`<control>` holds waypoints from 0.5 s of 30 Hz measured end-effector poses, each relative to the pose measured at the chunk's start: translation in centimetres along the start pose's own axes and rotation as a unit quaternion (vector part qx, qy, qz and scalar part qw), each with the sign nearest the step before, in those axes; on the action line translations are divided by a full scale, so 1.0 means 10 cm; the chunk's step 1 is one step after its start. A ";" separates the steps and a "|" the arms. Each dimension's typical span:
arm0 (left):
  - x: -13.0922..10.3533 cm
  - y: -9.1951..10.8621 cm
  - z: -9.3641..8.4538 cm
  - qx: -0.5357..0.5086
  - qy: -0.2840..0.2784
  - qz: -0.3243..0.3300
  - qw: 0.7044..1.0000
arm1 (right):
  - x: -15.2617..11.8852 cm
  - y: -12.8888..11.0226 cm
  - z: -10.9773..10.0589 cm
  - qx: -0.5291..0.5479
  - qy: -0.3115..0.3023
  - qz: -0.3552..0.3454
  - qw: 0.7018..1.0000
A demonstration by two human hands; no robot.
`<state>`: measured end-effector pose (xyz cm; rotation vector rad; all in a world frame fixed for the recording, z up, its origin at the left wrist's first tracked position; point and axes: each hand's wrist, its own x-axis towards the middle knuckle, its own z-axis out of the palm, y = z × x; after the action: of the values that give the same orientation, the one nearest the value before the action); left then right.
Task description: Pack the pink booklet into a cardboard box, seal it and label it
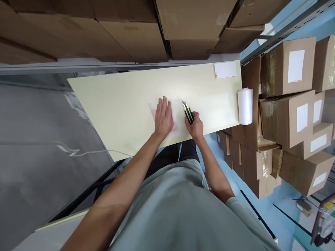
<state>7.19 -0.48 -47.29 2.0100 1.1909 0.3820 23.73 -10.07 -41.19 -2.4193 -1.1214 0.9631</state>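
My left hand (pixel 163 118) lies flat, fingers stretched out, on a thin see-through piece with a pinkish tint (pixel 154 111) on the cream tabletop (pixel 117 101). Part of that piece is hidden under the palm. To its right, my right hand (pixel 195 126) is closed around a black and yellow box cutter (pixel 187 112), whose metal tip points up and to the left, away from my body. A gap of bare tabletop separates the cutter from my left hand.
A white roll (pixel 245 106) stands out at the table's right end, near a white label card (pixel 225 70). Cardboard boxes (pixel 193 21) line the shelf beyond the table. More boxes (pixel 288 115) are stacked at right. A white cable (pixel 96 151) runs by the left corner.
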 end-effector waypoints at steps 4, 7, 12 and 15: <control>0.02 -0.03 -0.06 0.023 -0.055 0.058 0.996 | 0.02 -0.19 0.07 -0.046 -0.006 -0.038 0.998; 0.02 -0.02 -0.06 0.021 -0.050 0.065 0.996 | 0.06 -0.32 0.10 -0.086 -0.015 -0.048 0.995; 0.01 -0.02 -0.03 0.007 -0.039 0.067 0.997 | 0.10 -0.49 0.12 -0.134 -0.027 -0.053 0.989; 0.02 -0.03 -0.02 0.012 -0.039 0.071 0.997 | 0.10 -0.55 0.12 -0.155 -0.030 -0.052 0.986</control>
<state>6.99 -0.18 -47.38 2.1182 1.0129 0.3577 20.27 -5.76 -39.61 -2.5510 -1.5016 0.8901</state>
